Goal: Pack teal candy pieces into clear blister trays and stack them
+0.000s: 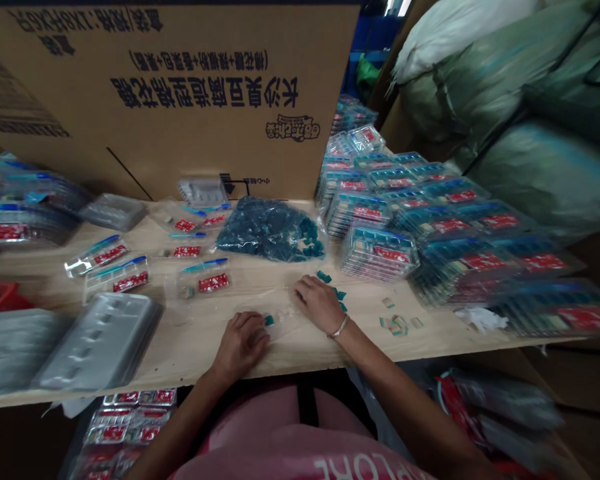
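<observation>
Clear plastic is being held by the left hand, green pieces seemingly gathered by the right hand, grip unclear. Pinching seems needed.

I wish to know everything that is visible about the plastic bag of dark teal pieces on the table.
The plastic bag looks clear, thin and wrinkled. It holds many small dark teal pieces; some paler bits show toward its right end. It lies slumped and bulging on the wooden table, in front of the cardboard box. The right hand is near but does not touch it. Whether its mouth is open, I cannot tell.
</observation>
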Action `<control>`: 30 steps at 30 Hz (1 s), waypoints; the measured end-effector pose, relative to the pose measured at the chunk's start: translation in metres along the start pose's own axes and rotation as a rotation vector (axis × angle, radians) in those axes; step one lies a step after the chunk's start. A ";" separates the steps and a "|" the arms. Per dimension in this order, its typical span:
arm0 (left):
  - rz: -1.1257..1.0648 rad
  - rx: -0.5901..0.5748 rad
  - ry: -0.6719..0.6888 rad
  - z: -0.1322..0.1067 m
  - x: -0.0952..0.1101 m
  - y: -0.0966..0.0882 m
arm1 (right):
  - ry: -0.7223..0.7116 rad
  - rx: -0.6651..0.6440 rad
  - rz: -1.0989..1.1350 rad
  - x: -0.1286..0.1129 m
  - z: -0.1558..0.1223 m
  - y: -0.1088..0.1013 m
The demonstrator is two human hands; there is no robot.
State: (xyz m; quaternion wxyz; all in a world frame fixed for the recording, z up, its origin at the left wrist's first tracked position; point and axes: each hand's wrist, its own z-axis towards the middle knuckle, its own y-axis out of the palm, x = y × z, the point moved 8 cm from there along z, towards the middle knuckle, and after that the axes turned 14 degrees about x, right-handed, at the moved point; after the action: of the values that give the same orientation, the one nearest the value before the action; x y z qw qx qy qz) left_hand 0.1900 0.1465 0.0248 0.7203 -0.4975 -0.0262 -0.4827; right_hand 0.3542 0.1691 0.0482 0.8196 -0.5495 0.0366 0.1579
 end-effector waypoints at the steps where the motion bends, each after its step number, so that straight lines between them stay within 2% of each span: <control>1: 0.005 0.001 0.003 0.000 0.000 0.000 | -0.033 0.001 0.047 -0.010 -0.005 0.001; 3: 0.015 -0.001 0.008 -0.001 0.000 0.000 | -0.055 -0.007 0.162 -0.025 -0.016 0.003; 6: 0.015 0.006 -0.001 0.000 0.000 -0.001 | -0.029 -0.027 0.396 -0.031 -0.027 0.009; 9: -0.012 0.035 -0.014 0.001 -0.001 -0.003 | 0.062 -0.055 0.593 -0.022 -0.031 0.018; 13: -0.100 0.024 -0.035 0.003 -0.004 0.002 | 0.245 -0.025 0.678 -0.001 -0.030 0.025; 15: -0.111 0.020 -0.067 0.004 -0.007 0.003 | 0.212 -0.002 0.677 -0.002 -0.029 0.022; 18: -0.095 0.001 -0.100 0.006 -0.008 0.004 | 0.065 0.004 0.681 -0.013 -0.029 0.014; 22: -0.049 -0.075 -0.024 0.011 0.003 0.007 | -0.085 -0.071 0.703 -0.025 -0.031 0.012; 26: -0.026 -0.084 0.029 0.013 0.008 0.011 | -0.091 -0.110 0.713 -0.024 -0.029 0.016; 28: -0.092 -0.071 -0.033 0.013 0.004 0.012 | -0.086 -0.067 0.661 -0.025 -0.028 0.017; 30: -0.136 -0.051 -0.087 0.013 0.000 0.013 | -0.147 -0.009 0.580 -0.034 -0.029 0.017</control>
State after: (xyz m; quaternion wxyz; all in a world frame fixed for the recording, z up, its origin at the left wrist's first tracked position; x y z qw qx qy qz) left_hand 0.2050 0.1570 0.0227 0.6709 -0.5333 -0.0787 -0.5092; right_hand 0.3198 0.1412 0.0299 0.7383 -0.5068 0.1319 0.4250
